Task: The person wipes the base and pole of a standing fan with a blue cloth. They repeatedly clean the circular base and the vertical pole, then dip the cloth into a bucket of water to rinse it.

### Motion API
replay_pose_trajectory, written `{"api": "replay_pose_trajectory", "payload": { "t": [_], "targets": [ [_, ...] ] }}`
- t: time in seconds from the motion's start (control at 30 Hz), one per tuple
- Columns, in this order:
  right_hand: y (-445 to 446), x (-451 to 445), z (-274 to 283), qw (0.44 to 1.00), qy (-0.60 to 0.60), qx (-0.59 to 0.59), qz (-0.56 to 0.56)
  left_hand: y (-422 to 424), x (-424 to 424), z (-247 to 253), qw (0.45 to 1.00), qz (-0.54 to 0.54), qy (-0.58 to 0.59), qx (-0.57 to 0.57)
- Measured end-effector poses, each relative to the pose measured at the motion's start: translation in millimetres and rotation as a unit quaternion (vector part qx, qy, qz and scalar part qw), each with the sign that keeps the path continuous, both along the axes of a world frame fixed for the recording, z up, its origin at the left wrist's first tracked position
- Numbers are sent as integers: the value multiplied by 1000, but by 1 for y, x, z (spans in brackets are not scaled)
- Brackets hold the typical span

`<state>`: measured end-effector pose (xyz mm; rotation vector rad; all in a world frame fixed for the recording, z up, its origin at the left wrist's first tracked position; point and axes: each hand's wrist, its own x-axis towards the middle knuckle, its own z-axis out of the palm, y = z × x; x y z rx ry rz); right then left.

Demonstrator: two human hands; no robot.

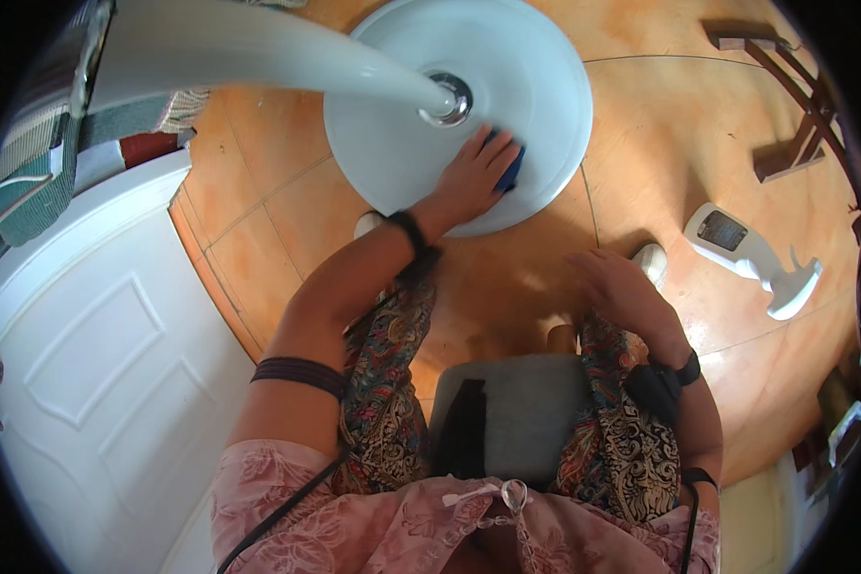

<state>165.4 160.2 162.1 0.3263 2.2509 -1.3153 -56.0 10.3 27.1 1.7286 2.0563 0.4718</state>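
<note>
My left hand (470, 179) presses a dark blue cloth or sponge (511, 171) flat against a round white base (380, 161) on the floor. Most of the blue piece is hidden under the fingers and palm. From the base's middle, a thick white post (316, 57) rises through a shiny chrome collar (460, 97) and leans across the upper left of the view. My right hand (620, 294) holds nothing; its slightly blurred fingers are apart, near my right knee. To its right, a white spray bottle (732, 247) with a dark label lies on the floor as seen from above.
A grey padded stool (524, 409) is between my legs. At left is a white panelled cabinet (100, 359) with folded fabrics (43, 179) on top. Dark wooden furniture legs (803, 107) are at upper right. Orange-brown tiles (258, 179) cover the floor.
</note>
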Motion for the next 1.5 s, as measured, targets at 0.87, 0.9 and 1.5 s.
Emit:
{"api": "replay_pose_trajectory", "payload": {
  "t": [0.87,0.9,1.5],
  "targets": [
    [38,46,2,993,-2,32,-116,26,28,-8,982,-177,1,63],
    [37,47,3,993,-19,31,-111,29,23,-8,984,-169,11,51],
    [46,52,2,990,2,4,-140,57,0,-14,996,26,-18,88]
  ]
}}
